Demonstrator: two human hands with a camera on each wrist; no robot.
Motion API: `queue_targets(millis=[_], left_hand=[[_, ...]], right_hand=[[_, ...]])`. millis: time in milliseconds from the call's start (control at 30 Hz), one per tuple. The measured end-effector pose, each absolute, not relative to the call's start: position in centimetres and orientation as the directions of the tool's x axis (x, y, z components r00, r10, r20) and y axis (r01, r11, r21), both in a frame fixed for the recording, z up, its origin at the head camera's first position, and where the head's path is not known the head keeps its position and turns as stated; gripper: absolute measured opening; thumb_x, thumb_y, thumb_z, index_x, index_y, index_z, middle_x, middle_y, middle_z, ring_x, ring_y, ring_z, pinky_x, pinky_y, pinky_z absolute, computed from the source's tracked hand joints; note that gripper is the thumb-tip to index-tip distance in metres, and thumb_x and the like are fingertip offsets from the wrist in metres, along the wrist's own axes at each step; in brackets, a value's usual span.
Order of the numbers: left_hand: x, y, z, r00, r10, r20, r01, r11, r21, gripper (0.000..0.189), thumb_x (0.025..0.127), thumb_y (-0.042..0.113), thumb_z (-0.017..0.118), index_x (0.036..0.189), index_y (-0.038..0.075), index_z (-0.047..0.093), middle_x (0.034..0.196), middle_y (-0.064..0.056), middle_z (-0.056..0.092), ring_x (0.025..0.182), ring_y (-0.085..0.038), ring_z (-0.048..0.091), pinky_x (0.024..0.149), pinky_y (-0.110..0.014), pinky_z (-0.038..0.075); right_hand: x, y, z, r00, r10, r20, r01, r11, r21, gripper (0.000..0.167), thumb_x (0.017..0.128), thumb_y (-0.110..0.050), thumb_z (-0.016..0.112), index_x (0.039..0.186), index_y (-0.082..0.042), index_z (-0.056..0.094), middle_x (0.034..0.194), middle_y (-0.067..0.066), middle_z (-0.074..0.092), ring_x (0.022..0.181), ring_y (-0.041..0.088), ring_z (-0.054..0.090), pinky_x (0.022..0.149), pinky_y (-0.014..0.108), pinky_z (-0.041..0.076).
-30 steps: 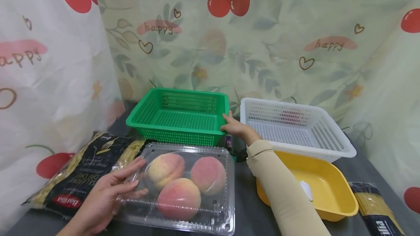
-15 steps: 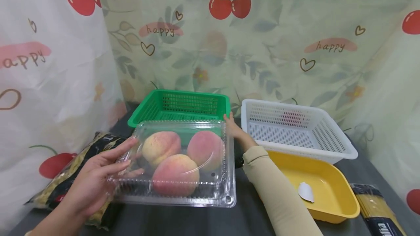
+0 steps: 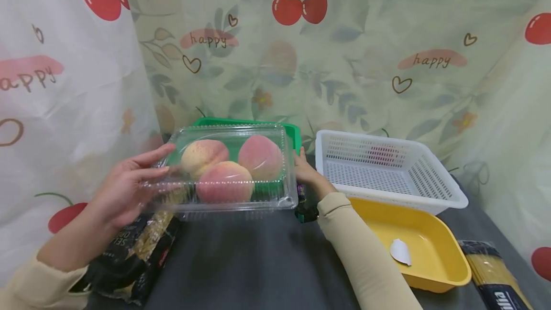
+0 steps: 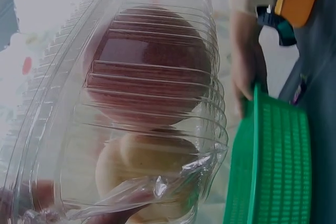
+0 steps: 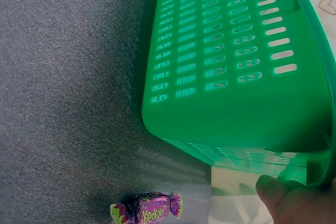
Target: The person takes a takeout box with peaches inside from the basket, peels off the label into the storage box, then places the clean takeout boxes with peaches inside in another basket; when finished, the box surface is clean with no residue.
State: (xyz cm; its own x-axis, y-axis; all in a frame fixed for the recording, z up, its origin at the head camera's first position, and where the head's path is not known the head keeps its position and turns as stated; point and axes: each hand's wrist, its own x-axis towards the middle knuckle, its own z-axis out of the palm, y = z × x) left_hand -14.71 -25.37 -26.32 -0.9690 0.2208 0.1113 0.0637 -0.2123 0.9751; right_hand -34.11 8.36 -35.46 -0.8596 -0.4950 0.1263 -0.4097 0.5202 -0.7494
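Observation:
My left hand holds a clear plastic clamshell box by its left side. Inside lie three peaches: a yellowish one, a pink one and a front one. Raised above the table, the box overlaps most of the green basket in the head view. My right hand grips that basket's right rim, its thumb showing at the edge in the right wrist view. From the left wrist, the box wall fills much of the picture, with peaches close behind it.
A white basket stands at back right, behind a yellow tub holding a white scrap. A spaghetti pack lies far right. A black pasta bag lies left under my forearm. A purple-wrapped candy sits near the green basket.
The box of peaches has risen and moved away from me, toward and over the green basket. The pasta bag has turned and shifted right. My right hand stays at the basket rim.

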Motion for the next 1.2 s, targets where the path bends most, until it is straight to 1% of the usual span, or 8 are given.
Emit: queue_targets(millis=[167, 400, 567, 700, 800, 933, 1000, 1200], left_hand=[[-16.5, -25.2, -25.2, -0.979, 0.184, 0.085, 0.052, -0.173, 0.983, 0.047, 0.095, 0.006, 0.05, 0.14, 0.016, 0.042, 0.159, -0.001, -0.002, 0.113, -0.008, 0.058, 0.082, -0.029, 0.055], [-19.0, -23.9, -23.3, -0.992, 0.125, 0.0, -0.003, -0.022, 1.0, 0.055, 0.098, 0.002, 0.036, 0.149, 0.006, 0.017, 0.158, -0.001, -0.007, 0.142, -0.033, 0.013, 0.083, -0.025, 0.054], [-20.7, -23.3, -22.3, -0.996, 0.076, -0.043, -0.039, 0.054, 0.998, 0.054, 0.097, 0.003, 0.037, 0.149, 0.009, 0.02, 0.158, -0.002, -0.006, 0.135, -0.026, 0.034, 0.093, -0.033, 0.049], [-22.2, -23.0, -21.9, -0.997, 0.05, -0.059, -0.054, 0.096, 0.994, 0.054, 0.097, 0.002, 0.038, 0.148, 0.01, 0.022, 0.158, -0.004, -0.006, 0.088, -0.008, 0.061, 0.102, -0.041, 0.041], [-23.2, -23.0, -21.8, -0.997, 0.034, -0.066, -0.061, 0.121, 0.991, 0.055, 0.096, 0.0, 0.038, 0.148, 0.01, 0.022, 0.158, -0.005, -0.006, 0.082, -0.008, 0.061, 0.105, -0.046, 0.038], [-24.7, -23.1, -22.0, -0.997, 0.016, -0.078, -0.075, 0.141, 0.987, 0.055, 0.096, -0.001, 0.035, 0.149, 0.009, 0.02, 0.158, -0.006, -0.007, 0.115, -0.021, 0.051, 0.106, -0.048, 0.037], [-25.5, -23.1, -22.2, -0.997, 0.008, -0.082, -0.08, 0.14, 0.987, 0.055, 0.096, -0.002, 0.033, 0.149, 0.008, 0.019, 0.158, -0.008, -0.007, 0.115, -0.023, 0.05, 0.106, -0.049, 0.036], [-27.5, -22.7, -22.8, -0.998, -0.031, -0.046, -0.05, 0.157, 0.986, 0.055, 0.094, -0.005, 0.032, 0.147, 0.001, 0.018, 0.158, -0.01, 0.0, 0.142, -0.031, 0.012, 0.107, -0.05, 0.034]], right_hand=[[-33.1, 8.1, -34.8, -0.92, -0.392, -0.012, -0.215, 0.531, -0.819, 0.079, 0.09, -0.021, 0.05, 0.146, 0.007, 0.002, 0.15, 0.023, -0.027, 0.139, 0.042, -0.018, 0.115, 0.055, -0.001], [-33.3, 8.0, -35.2, -0.926, -0.376, -0.03, -0.196, 0.549, -0.812, 0.072, 0.088, -0.005, 0.043, 0.147, 0.005, 0.001, 0.15, 0.021, -0.027, 0.14, 0.038, -0.018, 0.116, 0.051, -0.002], [-33.3, 7.9, -35.2, -0.936, -0.35, -0.045, -0.174, 0.568, -0.805, 0.075, 0.083, 0.003, 0.039, 0.147, 0.004, 0.002, 0.151, 0.019, -0.026, 0.141, 0.036, -0.015, 0.117, 0.049, 0.0], [-33.3, 7.9, -35.0, -0.937, -0.345, -0.046, -0.172, 0.575, -0.8, 0.075, 0.084, 0.001, 0.04, 0.148, 0.003, 0.002, 0.152, 0.018, -0.026, 0.142, 0.034, -0.016, 0.117, 0.048, 0.0], [-33.2, 7.8, -34.8, -0.936, -0.348, -0.052, -0.171, 0.577, -0.799, 0.074, 0.085, 0.001, 0.04, 0.148, 0.002, 0.001, 0.152, 0.018, -0.026, 0.142, 0.034, -0.016, 0.118, 0.047, 0.0], [-33.1, 7.8, -34.7, -0.934, -0.351, -0.06, -0.166, 0.577, -0.8, 0.073, 0.086, 0.002, 0.039, 0.148, 0.002, 0.0, 0.151, 0.018, -0.027, 0.141, 0.034, -0.016, 0.117, 0.048, 0.0], [-33.0, 7.8, -34.7, -0.933, -0.353, -0.068, -0.16, 0.577, -0.801, 0.073, 0.087, 0.001, 0.039, 0.148, 0.002, 0.0, 0.151, 0.017, -0.028, 0.141, 0.034, -0.016, 0.117, 0.048, 0.0], [-33.0, 7.9, -34.7, -0.932, -0.356, -0.071, -0.159, 0.576, -0.802, 0.073, 0.087, 0.001, 0.039, 0.148, 0.002, 0.0, 0.151, 0.017, -0.028, 0.141, 0.033, -0.016, 0.118, 0.047, 0.001]])
